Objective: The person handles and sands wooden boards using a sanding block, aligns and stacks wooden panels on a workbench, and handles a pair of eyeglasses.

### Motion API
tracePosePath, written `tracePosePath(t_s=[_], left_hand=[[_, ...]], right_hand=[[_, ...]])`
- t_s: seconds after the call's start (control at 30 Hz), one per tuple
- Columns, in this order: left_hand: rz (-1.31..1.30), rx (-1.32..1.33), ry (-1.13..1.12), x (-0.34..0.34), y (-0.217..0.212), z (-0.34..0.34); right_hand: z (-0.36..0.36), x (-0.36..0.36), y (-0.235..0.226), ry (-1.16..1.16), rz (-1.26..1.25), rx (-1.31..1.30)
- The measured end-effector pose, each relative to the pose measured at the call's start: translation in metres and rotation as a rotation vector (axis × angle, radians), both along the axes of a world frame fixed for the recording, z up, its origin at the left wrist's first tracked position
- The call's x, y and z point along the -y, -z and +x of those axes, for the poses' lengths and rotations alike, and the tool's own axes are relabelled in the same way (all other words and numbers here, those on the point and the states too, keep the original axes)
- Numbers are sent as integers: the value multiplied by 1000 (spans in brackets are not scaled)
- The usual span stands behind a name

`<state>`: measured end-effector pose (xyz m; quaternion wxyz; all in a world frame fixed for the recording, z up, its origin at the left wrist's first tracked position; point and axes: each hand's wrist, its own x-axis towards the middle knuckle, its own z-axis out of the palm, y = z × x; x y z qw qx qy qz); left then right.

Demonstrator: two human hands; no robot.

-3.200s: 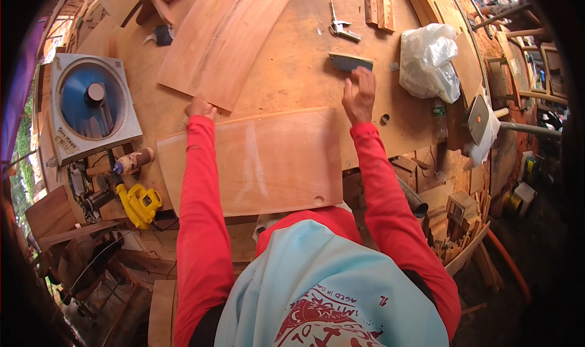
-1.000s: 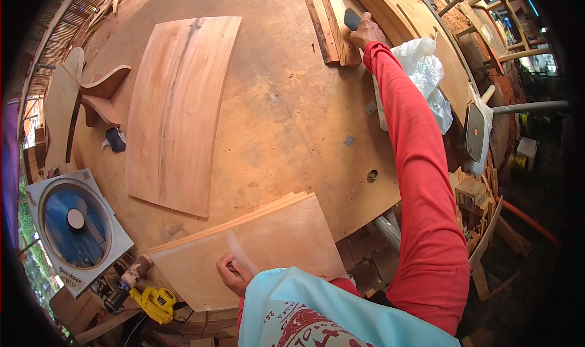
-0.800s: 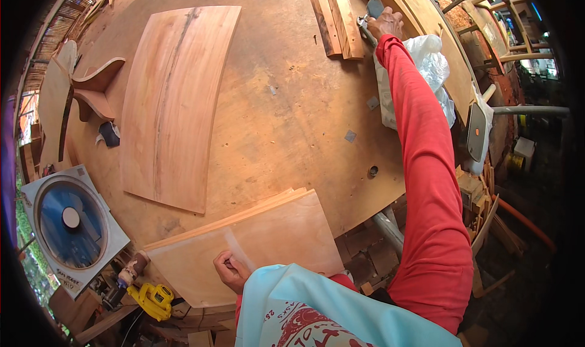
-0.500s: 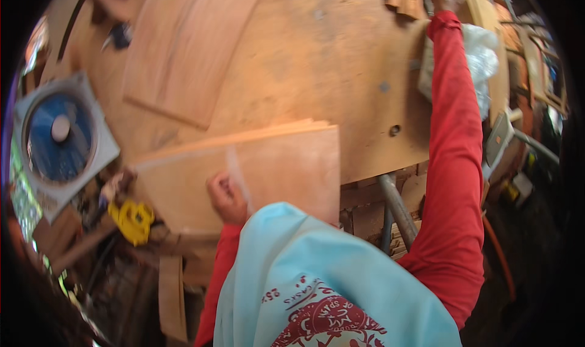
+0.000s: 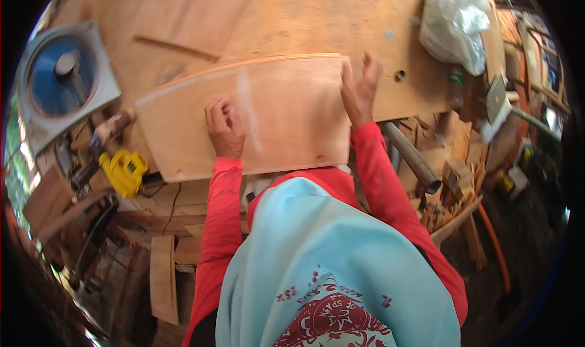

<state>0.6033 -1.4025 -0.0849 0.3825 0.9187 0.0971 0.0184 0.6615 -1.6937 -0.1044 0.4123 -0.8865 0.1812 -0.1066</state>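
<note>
Both hands rest on a thin plywood sheet (image 5: 256, 118) lying at the near edge of the round wooden bench (image 5: 317, 24); the left hand (image 5: 224, 127) is loosely curled, knuckles up, pressing near the sheet's middle; the right hand (image 5: 359, 88) lies open and flat at its right edge, gripping nothing. Half a second ago the right arm stretched far across the bench to the timber strips; now it has come back to the sheet. Whether the left hand pinches something small cannot be told; motion blur softens the sheet's surface; the blue fan (image 5: 61, 78) and white plastic bag (image 5: 454, 27) sit apart; the second board (image 5: 189, 14) is cut off above.
</note>
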Motion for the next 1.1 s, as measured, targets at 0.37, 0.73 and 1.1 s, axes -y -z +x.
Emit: tracePosePath(t_s=[0.37,0.73,1.1], left_hand=[[553,-119,-479,-244,34,-76],[440,-115,-461,-217,37,-101],[117,-288,-393,-166,8,-203]], right_hand=[[-132,11,15,-41,355,-355],[-53,24,27,-87,285,-320],[-69,35,35,203,-467,-184]])
